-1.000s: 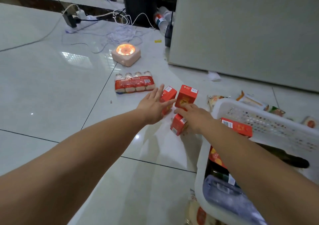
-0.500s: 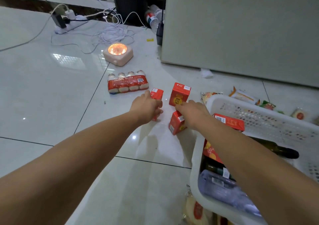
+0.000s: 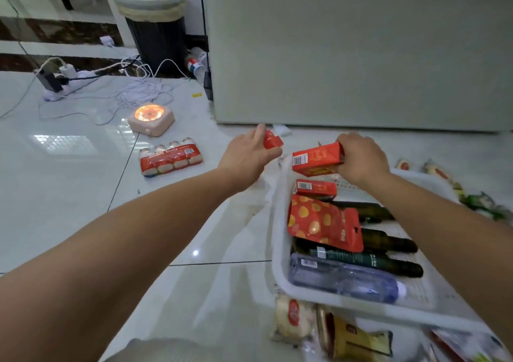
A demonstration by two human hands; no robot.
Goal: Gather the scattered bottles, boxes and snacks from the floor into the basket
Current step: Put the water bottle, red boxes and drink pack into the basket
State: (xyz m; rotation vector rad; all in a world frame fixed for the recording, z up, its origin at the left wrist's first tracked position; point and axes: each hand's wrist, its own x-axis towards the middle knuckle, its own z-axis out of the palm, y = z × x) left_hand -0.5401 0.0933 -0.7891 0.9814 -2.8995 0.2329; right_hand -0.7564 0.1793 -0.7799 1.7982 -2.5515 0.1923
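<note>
Right grip [image 3: 361,156]: fingers curled over one end of a red box [image 3: 316,159], which is held on its side, barcode end toward my left grip. The box hangs above the far end of the white basket [image 3: 277,250], clear of the contents.

Left grip [image 3: 247,159]: thumb and fingers pinch a smaller red box [image 3: 272,139], held in the air off the floor [image 3: 69,195], just left of the basket's far corner. The two grips are near each other but do not touch.

Basket contents, directly under and nearer to me than the right grip: a second red box [image 3: 315,188] lying flat, a red snack pouch [image 3: 322,223] resting on several dark bottles [image 3: 388,241], and a clear bottle [image 3: 344,278] lying on its side along the near wall.

On the floor to the left of the left grip: a wrapped four-pack of small bottles [image 3: 170,157]. Beyond it, a pale square device with a glowing orange top [image 3: 151,119], loose white cables and a power strip [image 3: 63,84].

On the floor at the basket's near edge: two snack packets [image 3: 291,320]. To the right of the right grip, past the basket: more loose snack packets [image 3: 483,203].

Beyond both grips: a grey cabinet face [image 3: 347,48] and a lined waste bin [image 3: 154,26].
</note>
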